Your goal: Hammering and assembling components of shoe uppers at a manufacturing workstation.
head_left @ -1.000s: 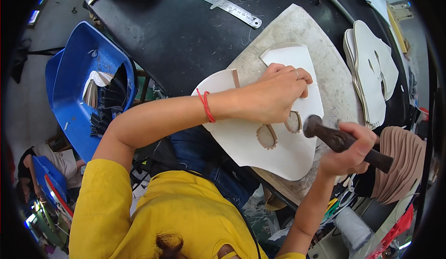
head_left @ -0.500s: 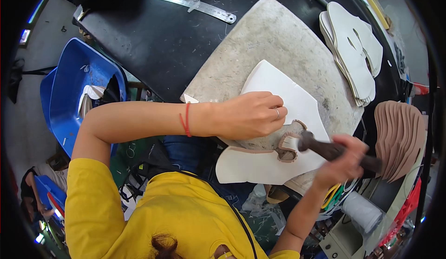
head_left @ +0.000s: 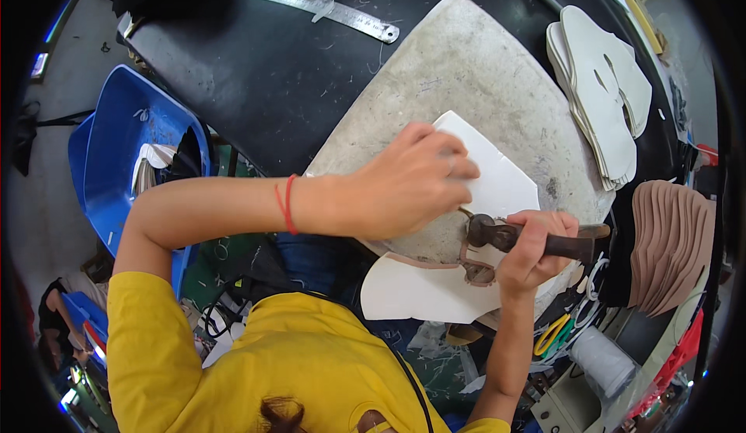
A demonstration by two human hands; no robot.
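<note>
A white shoe-upper piece (head_left: 497, 170) with brown inner edges and a notched, curved cut-out lies on a worn grey work slab (head_left: 466, 60). My left hand (head_left: 420, 172) is over its left part, fingers curled in and slightly blurred; the fingertips and anything between them are hidden. My right hand (head_left: 536, 250) is wrapped round the handle of a dark hammer (head_left: 501, 235). The hammer head is over the cut-out's right side, close to my left fingertips. Whether it touches the piece I cannot tell.
Stacked white cut pieces (head_left: 602, 95) lie at the slab's right, with a brown stack (head_left: 670, 242) nearer me. A steel ruler (head_left: 326, 9) rests on the black table. A blue bin (head_left: 116, 153) stands left. Yellow-handled scissors (head_left: 550, 335) and a white thread spool (head_left: 604, 361) are lower right.
My left hand has lifted slightly and its fingers have shifted up. The hammer has moved left and is less blurred. The white piece has shifted slightly downward in view.
</note>
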